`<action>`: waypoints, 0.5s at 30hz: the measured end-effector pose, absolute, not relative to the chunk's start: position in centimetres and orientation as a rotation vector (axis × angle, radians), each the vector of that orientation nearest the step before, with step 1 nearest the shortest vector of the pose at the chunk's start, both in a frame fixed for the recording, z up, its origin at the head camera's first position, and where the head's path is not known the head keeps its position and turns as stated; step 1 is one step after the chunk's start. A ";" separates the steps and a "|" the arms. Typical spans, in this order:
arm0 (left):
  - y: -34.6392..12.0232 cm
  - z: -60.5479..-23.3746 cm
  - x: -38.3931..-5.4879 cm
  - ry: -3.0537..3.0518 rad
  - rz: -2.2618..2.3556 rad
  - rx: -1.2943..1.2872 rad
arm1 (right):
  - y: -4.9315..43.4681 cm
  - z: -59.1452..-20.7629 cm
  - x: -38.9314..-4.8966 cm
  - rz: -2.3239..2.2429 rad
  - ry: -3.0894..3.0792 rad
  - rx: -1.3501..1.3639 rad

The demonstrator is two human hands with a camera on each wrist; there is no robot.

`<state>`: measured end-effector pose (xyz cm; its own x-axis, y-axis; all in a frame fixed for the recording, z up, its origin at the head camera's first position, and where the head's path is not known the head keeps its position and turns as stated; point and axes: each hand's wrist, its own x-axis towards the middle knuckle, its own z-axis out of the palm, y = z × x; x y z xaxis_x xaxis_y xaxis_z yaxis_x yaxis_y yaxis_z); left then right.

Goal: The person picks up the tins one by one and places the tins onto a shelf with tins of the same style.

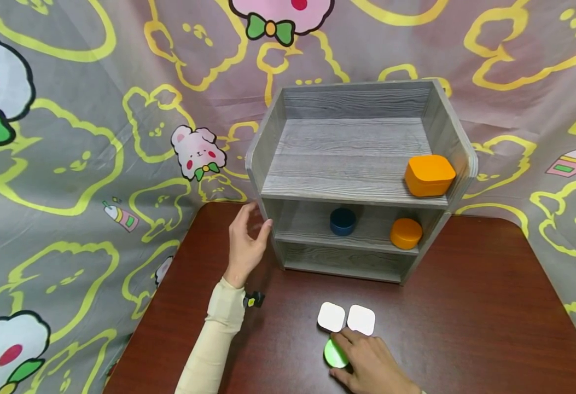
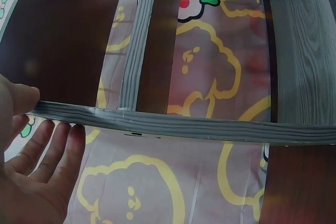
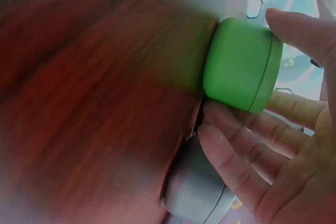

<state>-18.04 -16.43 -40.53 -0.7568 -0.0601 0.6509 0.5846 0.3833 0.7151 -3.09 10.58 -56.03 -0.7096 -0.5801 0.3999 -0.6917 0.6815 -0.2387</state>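
Note:
My left hand point(image 1: 246, 244) is at the left side panel of a grey wooden shelf unit point(image 1: 352, 137). In the left wrist view its thumb and fingertips lie on either side of the panel's front edge point(image 2: 199, 129). My right hand point(image 1: 373, 364) holds a green round lidded container point(image 1: 336, 354) standing on the table. Thumb and fingers sit on opposite sides of the green container in the right wrist view. Just beyond it stand two white rounded-square containers point(image 1: 331, 317), side by side; one of them, a lidded container point(image 3: 194, 182), shows close under the right fingertips.
On the shelf's top level, at the right, stands an orange rounded-square container point(image 1: 429, 176). The middle level bears a dark blue round container point(image 1: 343, 221) and an orange round container point(image 1: 406, 233). Patterned cloth point(image 1: 71, 180) hangs around the reddish-brown table point(image 1: 489, 306).

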 end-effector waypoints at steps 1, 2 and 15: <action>-16.4 -40.5 -18.1 -2.049 -1.402 -0.450 | 10.6 -56.0 -3.1 0.544 -2.603 1.010; -16.4 -40.5 -18.1 -2.049 -1.402 -0.450 | 10.6 -56.0 -3.1 0.544 -2.601 1.009; -16.5 -40.6 -18.1 -2.044 -1.400 -0.448 | 10.5 -56.1 -3.1 0.543 -2.598 1.034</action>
